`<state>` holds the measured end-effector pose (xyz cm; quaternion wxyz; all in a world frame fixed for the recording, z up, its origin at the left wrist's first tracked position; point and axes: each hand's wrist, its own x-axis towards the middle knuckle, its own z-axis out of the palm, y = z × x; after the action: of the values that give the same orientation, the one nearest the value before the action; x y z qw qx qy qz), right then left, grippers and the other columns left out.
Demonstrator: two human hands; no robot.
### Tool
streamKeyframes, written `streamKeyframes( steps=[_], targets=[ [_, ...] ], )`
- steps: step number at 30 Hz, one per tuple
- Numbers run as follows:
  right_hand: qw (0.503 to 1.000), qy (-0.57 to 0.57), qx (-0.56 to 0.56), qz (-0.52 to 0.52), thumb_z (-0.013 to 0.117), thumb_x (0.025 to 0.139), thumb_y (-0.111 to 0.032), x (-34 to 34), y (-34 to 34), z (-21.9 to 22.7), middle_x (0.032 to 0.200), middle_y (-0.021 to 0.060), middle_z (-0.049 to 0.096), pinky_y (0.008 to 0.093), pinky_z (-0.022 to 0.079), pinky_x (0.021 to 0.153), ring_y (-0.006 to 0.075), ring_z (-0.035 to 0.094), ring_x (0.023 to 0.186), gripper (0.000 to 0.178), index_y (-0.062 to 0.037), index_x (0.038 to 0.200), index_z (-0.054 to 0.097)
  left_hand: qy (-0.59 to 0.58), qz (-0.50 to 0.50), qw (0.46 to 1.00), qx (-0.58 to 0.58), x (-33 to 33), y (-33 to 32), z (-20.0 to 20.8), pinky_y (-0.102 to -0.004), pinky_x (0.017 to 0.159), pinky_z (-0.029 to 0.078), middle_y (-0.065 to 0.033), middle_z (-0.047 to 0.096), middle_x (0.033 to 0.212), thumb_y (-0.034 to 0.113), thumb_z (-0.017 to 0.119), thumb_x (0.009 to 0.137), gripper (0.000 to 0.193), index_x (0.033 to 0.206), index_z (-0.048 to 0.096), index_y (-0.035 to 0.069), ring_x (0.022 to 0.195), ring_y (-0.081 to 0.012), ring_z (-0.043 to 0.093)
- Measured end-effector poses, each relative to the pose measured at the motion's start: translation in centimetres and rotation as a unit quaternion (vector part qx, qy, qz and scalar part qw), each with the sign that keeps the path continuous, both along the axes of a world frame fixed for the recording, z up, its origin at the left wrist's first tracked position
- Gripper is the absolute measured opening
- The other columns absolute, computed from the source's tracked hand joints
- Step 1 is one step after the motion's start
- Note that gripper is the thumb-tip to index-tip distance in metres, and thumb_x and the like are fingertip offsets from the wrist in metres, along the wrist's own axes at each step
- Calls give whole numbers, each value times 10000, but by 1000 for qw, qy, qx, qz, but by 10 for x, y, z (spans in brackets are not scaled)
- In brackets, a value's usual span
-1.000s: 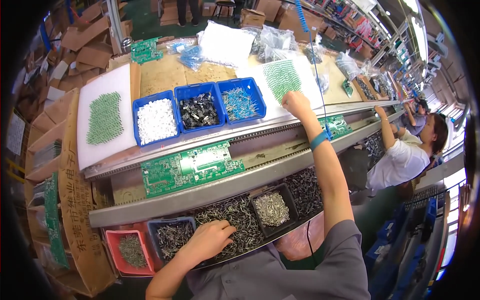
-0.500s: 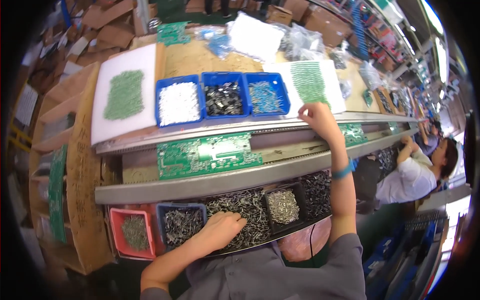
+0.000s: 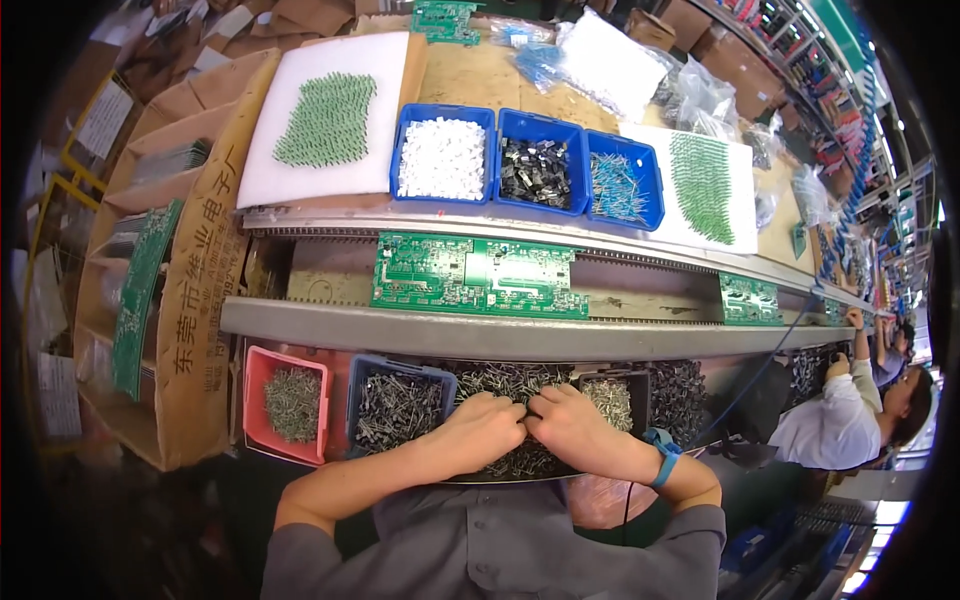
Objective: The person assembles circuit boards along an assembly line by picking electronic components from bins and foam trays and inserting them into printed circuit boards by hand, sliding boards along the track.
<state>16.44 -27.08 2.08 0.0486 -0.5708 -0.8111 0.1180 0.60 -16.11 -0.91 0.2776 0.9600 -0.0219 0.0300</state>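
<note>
We have our left hand (image 3: 485,432) and right hand (image 3: 575,427) close together, fingers curled, over the dark parts (image 3: 510,380) at the near side; we cannot tell whether either grips anything; the red bin (image 3: 323,425) sits left; the board (image 3: 480,275) lies beyond the near rail (image 3: 450,330); 3 blue bins (image 3: 540,206) stand farther.

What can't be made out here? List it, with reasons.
- Head view: whether the left hand or right hand grips a part; the hands themselves hide it.
- Head view: the black bin's near side, behind the right hand.
- Head view: whether the co-worker holds anything; too small.
</note>
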Motion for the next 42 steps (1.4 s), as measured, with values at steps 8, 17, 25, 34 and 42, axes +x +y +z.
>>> streamKeyframes(
  steps=[8,17,25,34,42],
  targets=[
    [998,49,-26,14,629,678,-118,4,0,2,740,45,564,325,433,664,212,573,758,80,-99,753,610,18,23,998,-55,-6,18,13,-395,699,491,-90,583,795,113,632,745,58,761,623,58,802,-278,618],
    [997,51,-29,49,638,688,-122,-10,12,3,752,63,583,349,458,688,229,596,759,127,-81,798,588,9,94,989,-111,-19,36,45,-432,631,498,-132,609,738,87,611,805,67,837,633,32,722,-330,625],
    [991,127,-27,41,645,681,-100,-14,19,-7,758,85,573,373,461,688,268,587,755,177,-68,819,539,-104,250,962,-29,-32,114,53,-382,687,516,-137,636,830,4,631,768,67,832,648,-2,785,-313,636],
    [992,120,29,30,600,713,-106,-9,16,-14,781,65,556,346,450,683,229,570,783,120,-70,827,601,-151,345,926,28,-18,159,21,-353,725,513,-118,659,900,-44,656,748,182,924,642,1,845,-282,634],
    [992,120,17,29,687,689,-97,-9,17,-13,784,55,555,354,457,699,234,562,768,231,-69,914,645,-154,311,930,122,-15,164,13,-394,792,490,-98,659,902,-41,663,709,226,919,647,42,904,-302,598]
  ],
)
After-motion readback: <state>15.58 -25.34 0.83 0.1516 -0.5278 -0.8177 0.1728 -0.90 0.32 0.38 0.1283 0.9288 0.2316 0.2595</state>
